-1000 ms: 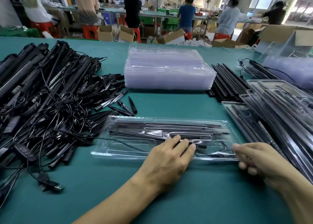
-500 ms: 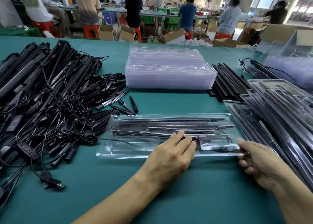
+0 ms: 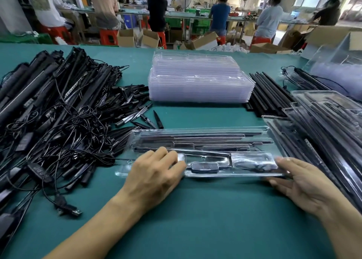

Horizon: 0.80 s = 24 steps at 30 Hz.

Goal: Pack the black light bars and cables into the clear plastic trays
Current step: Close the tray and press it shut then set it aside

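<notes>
Pressing down with a flat left hand (image 3: 156, 177) and pinching the right end with the right hand (image 3: 305, 186), steadying a filled clear plastic tray (image 3: 205, 129) on the green table (image 3: 195, 215) beside the cable heap (image 3: 58, 125). Probably light, thin, flexing and slippery, so best gripping both ends.

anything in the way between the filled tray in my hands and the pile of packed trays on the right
Nothing visible does. The filled tray has its right end close beside the packed trays, with only the right hand that holds that end between them.
</notes>
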### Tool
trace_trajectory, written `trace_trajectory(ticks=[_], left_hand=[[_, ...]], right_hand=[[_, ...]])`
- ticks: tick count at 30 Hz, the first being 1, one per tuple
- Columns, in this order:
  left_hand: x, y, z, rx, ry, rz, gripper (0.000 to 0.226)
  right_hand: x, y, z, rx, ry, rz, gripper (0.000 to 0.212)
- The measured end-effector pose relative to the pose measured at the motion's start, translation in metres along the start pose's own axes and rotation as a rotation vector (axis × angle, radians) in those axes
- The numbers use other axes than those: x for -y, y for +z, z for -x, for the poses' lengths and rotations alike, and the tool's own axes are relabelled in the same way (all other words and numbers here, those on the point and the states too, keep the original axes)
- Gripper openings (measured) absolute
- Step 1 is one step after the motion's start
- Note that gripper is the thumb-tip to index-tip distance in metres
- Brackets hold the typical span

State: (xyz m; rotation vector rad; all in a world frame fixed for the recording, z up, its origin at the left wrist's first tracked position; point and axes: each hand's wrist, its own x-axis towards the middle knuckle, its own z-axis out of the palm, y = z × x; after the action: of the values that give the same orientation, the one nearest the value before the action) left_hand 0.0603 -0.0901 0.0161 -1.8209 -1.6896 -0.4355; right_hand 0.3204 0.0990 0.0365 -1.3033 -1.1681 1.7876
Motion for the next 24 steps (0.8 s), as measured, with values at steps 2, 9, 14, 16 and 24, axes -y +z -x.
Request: trace_trajectory(ticks=[2,9,14,16,24], left_hand=[[-0.004,0.002,-0.002,-0.031,0.005,-0.01,0.013],[-0.024,0.016,-0.029,-0.014,0.033,-0.022,0.006],[-0.036,0.028,-0.036,0.015,-0.065,-0.043,0.013],[-0.037,0.029,-0.037,0.018,-0.084,-0.069,0.017],[-0.03,0.025,-0.037,-0.1,-0.029,-0.14,0.025]], right_hand=[[0.001,0.001,0.0,0.01,0.01,-0.004,0.012],[-0.002,0.004,-0.005,0.047,0.041,-0.028,0.015],[-0.003,0.003,-0.005,0.059,0.027,-0.028,0.016],[-0.002,0.002,-0.003,0.064,0.038,-0.015,0.016],[0.006,-0.01,0.001,0.176,0.233,0.201,0.024]])
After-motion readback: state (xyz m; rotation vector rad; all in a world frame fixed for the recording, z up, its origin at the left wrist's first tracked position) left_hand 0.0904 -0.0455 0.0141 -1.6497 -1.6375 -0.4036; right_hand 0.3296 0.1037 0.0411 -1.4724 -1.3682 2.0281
